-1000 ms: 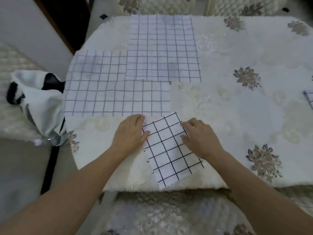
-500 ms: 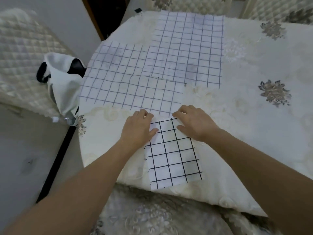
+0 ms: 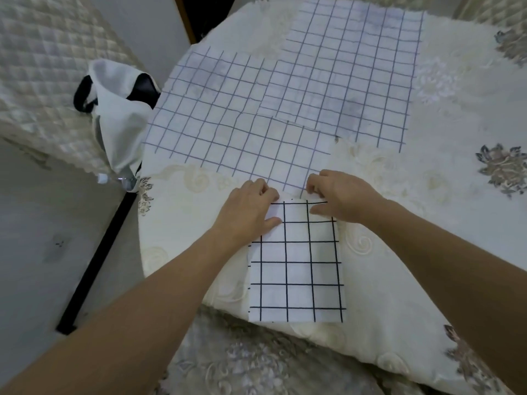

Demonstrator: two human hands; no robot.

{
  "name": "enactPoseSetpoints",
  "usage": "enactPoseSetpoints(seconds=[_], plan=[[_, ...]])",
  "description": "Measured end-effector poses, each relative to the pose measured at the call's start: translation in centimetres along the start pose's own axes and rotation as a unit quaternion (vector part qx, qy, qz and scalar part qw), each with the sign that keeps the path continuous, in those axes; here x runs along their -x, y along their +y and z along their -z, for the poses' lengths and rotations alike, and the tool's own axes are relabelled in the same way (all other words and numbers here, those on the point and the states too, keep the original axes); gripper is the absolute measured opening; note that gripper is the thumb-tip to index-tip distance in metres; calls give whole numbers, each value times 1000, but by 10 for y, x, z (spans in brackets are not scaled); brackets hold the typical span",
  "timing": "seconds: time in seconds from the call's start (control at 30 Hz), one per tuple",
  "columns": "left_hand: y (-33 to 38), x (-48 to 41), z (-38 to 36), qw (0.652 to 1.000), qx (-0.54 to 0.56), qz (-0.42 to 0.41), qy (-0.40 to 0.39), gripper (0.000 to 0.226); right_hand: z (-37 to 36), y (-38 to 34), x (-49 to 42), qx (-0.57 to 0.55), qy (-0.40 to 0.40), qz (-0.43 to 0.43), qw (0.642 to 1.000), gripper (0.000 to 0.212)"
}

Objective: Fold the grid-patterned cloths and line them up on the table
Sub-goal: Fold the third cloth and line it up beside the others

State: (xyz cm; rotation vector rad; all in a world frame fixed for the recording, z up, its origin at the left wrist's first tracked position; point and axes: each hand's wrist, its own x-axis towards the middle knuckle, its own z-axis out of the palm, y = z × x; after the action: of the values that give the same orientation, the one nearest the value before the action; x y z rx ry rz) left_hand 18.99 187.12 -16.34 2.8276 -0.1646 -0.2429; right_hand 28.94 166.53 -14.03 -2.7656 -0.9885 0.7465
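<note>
Near edge: the folded cloth (image 3: 296, 266) is lying on the table (image 3: 427, 212). Its near end is hanging slightly past the table's front lip, and its bold black grid is facing up.

Left hand (image 3: 248, 212): is gripping the far left corner of the folded cloth, fingers curled at the edge and thumb lying on top.

Right hand (image 3: 342, 195): is pinching the far right corner in the same way, with the thumb laid across the top edge.

Change: a second ago the folded cloth was sitting skewed, one corner pointing away from the person. Now it is running square to the table edge. Both hands have shifted from its sides up to its far corners.

Reading: the fold itself is looking finished and this step is alignment. The cloth's far edge is now touching the near edge of the spread cloths (image 3: 242, 146).

Middle ground: paler, purple-lined grid cloths are lying flat and overlapping, not yet folded. The farthest one (image 3: 350, 67) is reaching toward the table's back edge.

Task outlook: most of the work is still waiting, with one cloth folded and several to go.

Far left: a white bag (image 3: 119, 118) is hanging just beside the table, against a quilted chair (image 3: 37, 67).
</note>
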Motion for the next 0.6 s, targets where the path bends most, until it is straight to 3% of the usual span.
enactPoseSetpoints(seconds=[0.33, 0.6], plan=[[-2, -6, 1, 999, 27, -43, -8, 43, 3, -8, -7, -92, -78, -77, 990, 34], [-4, -13, 4, 996, 30, -83, -19, 43, 4, -4, 5, -135, -76, -93, 984, 29]])
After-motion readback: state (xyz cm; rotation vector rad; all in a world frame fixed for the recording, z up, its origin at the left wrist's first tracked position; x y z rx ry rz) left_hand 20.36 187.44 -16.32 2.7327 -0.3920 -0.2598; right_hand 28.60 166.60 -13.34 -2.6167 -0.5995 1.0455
